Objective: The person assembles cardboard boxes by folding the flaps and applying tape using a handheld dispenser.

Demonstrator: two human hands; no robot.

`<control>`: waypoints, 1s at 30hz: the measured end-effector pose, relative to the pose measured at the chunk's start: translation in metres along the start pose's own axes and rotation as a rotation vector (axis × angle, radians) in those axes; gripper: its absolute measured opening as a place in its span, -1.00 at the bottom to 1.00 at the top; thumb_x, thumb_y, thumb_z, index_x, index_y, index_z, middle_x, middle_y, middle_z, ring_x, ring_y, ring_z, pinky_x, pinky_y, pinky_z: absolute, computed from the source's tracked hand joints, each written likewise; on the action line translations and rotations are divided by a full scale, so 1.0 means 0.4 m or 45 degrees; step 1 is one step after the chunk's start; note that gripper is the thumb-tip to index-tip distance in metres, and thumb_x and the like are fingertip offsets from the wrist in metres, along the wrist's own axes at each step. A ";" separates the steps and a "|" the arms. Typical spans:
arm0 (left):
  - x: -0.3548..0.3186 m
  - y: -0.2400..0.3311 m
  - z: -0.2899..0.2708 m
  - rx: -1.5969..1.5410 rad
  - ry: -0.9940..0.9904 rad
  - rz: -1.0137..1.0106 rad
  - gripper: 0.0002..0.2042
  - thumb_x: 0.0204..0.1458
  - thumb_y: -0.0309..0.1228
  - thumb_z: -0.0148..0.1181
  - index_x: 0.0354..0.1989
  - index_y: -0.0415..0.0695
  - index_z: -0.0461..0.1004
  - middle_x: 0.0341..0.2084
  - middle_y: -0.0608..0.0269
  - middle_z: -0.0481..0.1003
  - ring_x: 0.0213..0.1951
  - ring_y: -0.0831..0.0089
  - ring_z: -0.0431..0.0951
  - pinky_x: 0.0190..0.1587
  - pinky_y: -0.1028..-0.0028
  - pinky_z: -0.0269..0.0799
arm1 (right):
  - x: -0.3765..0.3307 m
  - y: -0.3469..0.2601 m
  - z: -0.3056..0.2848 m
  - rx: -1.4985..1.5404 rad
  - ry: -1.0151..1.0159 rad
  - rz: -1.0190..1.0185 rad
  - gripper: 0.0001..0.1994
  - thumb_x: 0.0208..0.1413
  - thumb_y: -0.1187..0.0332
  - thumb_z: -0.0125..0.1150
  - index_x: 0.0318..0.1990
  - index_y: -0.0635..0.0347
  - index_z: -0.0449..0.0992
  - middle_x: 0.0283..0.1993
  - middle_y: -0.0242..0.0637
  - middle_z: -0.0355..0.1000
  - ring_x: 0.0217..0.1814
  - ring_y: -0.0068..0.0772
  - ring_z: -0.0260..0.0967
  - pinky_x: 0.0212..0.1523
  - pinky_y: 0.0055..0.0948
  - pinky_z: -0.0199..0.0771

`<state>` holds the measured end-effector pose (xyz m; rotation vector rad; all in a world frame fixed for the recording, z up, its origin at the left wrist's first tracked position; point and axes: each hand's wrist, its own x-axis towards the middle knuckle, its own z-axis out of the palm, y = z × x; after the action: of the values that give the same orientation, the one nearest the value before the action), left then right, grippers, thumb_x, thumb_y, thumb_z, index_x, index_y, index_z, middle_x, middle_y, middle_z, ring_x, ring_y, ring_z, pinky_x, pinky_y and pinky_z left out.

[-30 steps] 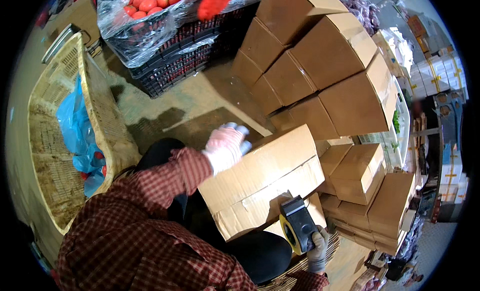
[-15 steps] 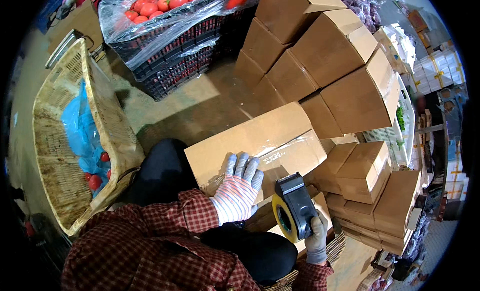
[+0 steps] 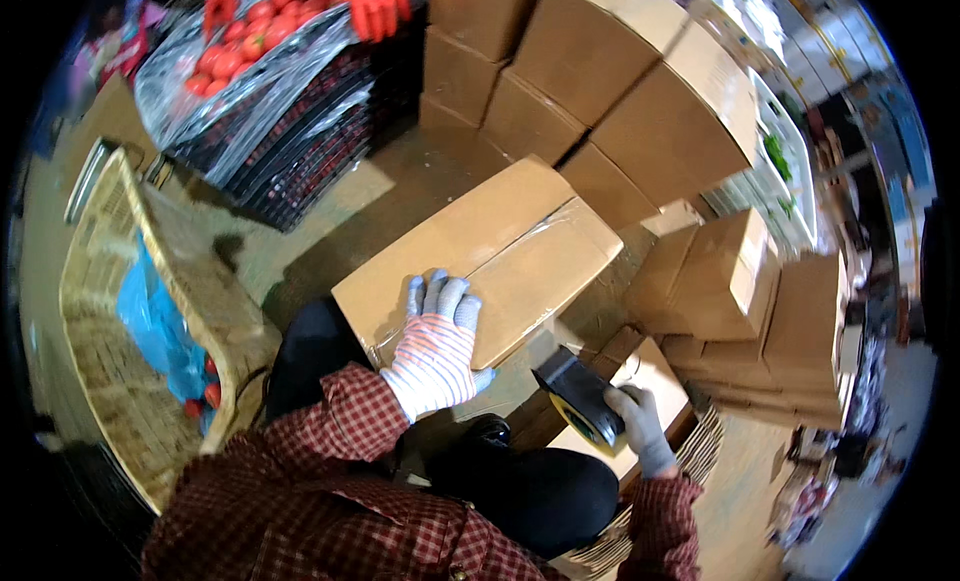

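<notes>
A closed cardboard box (image 3: 500, 236) lies in front of me, with clear tape along its top seam. My left hand (image 3: 437, 346), in a striped knit glove with grey fingertips, rests flat on its near left part, fingers stretched out. In my gloved right hand (image 3: 640, 421) is a black tape dispenser (image 3: 585, 401) with a yellow-rimmed roll. It is held to the right of the box, apart from it, above a lower cardboard piece (image 3: 655, 381). The fingers wrap round the dispenser.
At left stands a yellowed plastic basket (image 3: 100, 351) holding a blue bag (image 3: 155, 316) and tomatoes. Beyond are black crates (image 3: 290, 181) of tomatoes (image 3: 245, 46), where another person's red gloves (image 3: 377, 9) reach in. Cardboard boxes (image 3: 585, 56) are stacked ahead and at right (image 3: 800, 321).
My view has shifted, so the surroundings sit differently. The tape dispenser has tilted and moved away from the box's near edge. Another person's red gloves now show more fully over the tomatoes.
</notes>
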<state>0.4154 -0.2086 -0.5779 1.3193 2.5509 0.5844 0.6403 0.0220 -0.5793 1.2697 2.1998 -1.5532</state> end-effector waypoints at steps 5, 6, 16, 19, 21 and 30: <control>-0.028 0.038 0.039 0.081 0.050 0.048 -0.18 -0.41 -0.06 0.41 0.02 -0.31 0.21 0.07 -0.11 0.10 0.22 -0.16 0.01 0.28 -0.13 -0.22 | 0.073 -0.027 0.054 0.071 -0.024 0.042 -0.61 0.00 0.14 0.20 -0.37 0.44 0.55 -0.53 -0.30 0.43 -0.49 -0.51 0.32 -0.42 -0.46 0.34; -0.027 0.043 0.041 0.095 0.044 0.045 -0.18 -0.41 -0.06 0.41 0.02 -0.30 0.21 0.07 -0.11 0.10 0.22 -0.16 0.01 0.28 -0.13 -0.22 | 0.078 -0.029 0.052 0.120 -0.018 0.075 -0.62 0.00 0.14 0.20 -0.37 0.42 0.56 -0.52 -0.31 0.44 -0.50 -0.50 0.32 -0.43 -0.46 0.34; 0.015 -0.060 -0.015 0.144 0.050 -0.021 -0.28 -0.25 -0.17 0.33 0.08 -0.30 0.20 0.08 -0.08 0.17 0.20 -0.01 0.11 0.28 0.01 -0.10 | 0.101 0.131 0.094 0.385 0.272 0.195 -0.56 0.02 0.11 0.17 -0.37 0.48 0.55 -0.44 -0.14 0.50 -0.43 -0.41 0.42 -0.39 -0.42 0.39; 0.040 -0.114 -0.073 0.417 0.034 -0.124 -0.28 -0.19 -0.24 0.31 0.15 -0.31 0.15 0.14 -0.05 0.16 0.19 0.02 0.16 0.25 0.10 0.01 | 0.057 0.133 0.067 0.766 0.329 0.116 -0.60 0.08 0.16 0.13 -0.32 0.48 0.55 -0.42 -0.25 0.49 -0.45 -0.55 0.38 -0.39 -0.55 0.38; 0.076 -0.148 -0.063 0.337 0.062 -0.219 -0.26 -0.18 -0.18 0.30 0.19 -0.19 0.15 0.17 -0.04 0.15 0.20 0.00 0.15 0.24 0.00 -0.03 | 0.032 0.143 0.051 0.721 0.404 0.028 -0.61 0.09 0.19 0.13 -0.30 0.50 0.53 -0.41 -0.23 0.49 -0.48 -0.53 0.38 -0.40 -0.57 0.40; 0.169 -0.220 0.142 0.699 -0.583 -0.191 -0.24 -0.02 0.09 0.08 0.33 0.04 0.02 0.35 0.10 -0.11 0.35 -0.01 -0.14 0.28 -0.09 -0.27 | -0.074 0.238 0.001 0.739 0.848 0.027 -0.64 0.14 0.17 0.11 -0.30 0.41 0.51 -0.41 -0.31 0.46 -0.49 -0.57 0.35 -0.44 -0.59 0.37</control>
<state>0.3323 -0.1851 -0.6676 1.2034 2.4526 -0.4369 0.7263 0.0149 -0.6291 2.2447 2.0883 -2.0777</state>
